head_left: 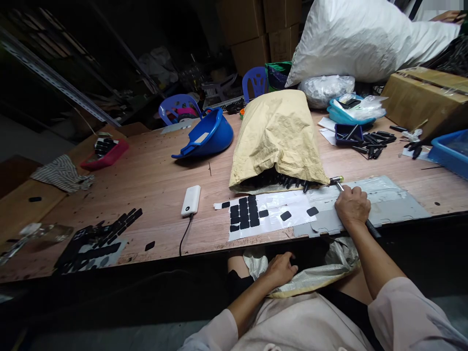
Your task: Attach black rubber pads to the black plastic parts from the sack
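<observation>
My right hand is wrapped round a hammer; its black grip sticks out below the fist and its metal shaft above. The hammer head lies low over the grey board at the table's front edge. Down at my lap, my left hand reaches over the mouth of a sack, fingers partly stretched and nothing visible in them. Beside the board lies a white sheet with rows of black rounded stickers and a few loose ones. A yellow sack full of black pieces opens toward me.
A white power bank with a cable lies left of the sheet. Farther back are a blue scoop-like basin, a red tray and a cardboard box. Black handles lie beside a small dark-blue tray.
</observation>
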Demonstrator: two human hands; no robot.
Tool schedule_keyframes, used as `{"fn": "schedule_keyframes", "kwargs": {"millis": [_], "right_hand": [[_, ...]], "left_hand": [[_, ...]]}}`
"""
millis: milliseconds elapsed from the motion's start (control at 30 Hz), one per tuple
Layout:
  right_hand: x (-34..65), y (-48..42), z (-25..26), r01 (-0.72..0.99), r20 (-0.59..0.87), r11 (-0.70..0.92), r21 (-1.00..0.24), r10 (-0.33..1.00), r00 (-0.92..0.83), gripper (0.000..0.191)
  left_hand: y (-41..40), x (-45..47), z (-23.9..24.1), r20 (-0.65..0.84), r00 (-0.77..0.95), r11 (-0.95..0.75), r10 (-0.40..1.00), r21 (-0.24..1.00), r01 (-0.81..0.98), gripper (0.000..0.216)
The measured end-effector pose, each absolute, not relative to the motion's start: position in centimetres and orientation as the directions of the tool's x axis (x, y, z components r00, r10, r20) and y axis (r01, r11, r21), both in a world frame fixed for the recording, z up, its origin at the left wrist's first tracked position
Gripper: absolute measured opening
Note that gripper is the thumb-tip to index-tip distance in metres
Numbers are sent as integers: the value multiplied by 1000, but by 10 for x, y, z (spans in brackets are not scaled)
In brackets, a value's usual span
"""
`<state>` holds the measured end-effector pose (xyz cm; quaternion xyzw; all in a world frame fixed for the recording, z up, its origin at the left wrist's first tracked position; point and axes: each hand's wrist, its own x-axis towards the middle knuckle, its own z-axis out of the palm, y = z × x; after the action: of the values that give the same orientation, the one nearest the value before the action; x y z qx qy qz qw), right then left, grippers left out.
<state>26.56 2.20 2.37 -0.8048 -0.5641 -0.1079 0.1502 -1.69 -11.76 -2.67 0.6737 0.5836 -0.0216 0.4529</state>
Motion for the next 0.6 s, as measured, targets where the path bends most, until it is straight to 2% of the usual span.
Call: {"fn": "schedule_keyframes", "kwargs": {"millis": [133,200,267,333,400,433,500,600], "right_hand": [[267,22,21,940,343,-322,-114,875,341,36],[267,22,20,941,354,-321,-105,872,337,35],[267,22,20,943,361,-318,-100,871,332,35],[266,22,20,944,357,-316,-100,874,330,35],[265,21,22,943,346,-318,-100,877,333,35],[264,21,23,942,339,-321,-99,879,336,36],[263,21,26,940,330,-326,-97,881,340,37],[260,20,29,939,322,-330,-95,883,342,37]], "left_hand": [[-99,-10,19,-370,520,-40,770,785,618,20],[-71,-12,43,-263,498,-39,826,855,517,21],[-30,-19,62,-185,304,-3,935,850,527,22],[15,-33,77,-119,-42,119,992,769,628,21],[56,-49,85,-33,-354,282,935,673,683,25],[73,-56,88,-33,-449,371,893,618,693,26],[97,-67,89,-61,-542,483,838,544,686,24],[112,-71,86,-113,-568,539,816,504,675,19]]}}
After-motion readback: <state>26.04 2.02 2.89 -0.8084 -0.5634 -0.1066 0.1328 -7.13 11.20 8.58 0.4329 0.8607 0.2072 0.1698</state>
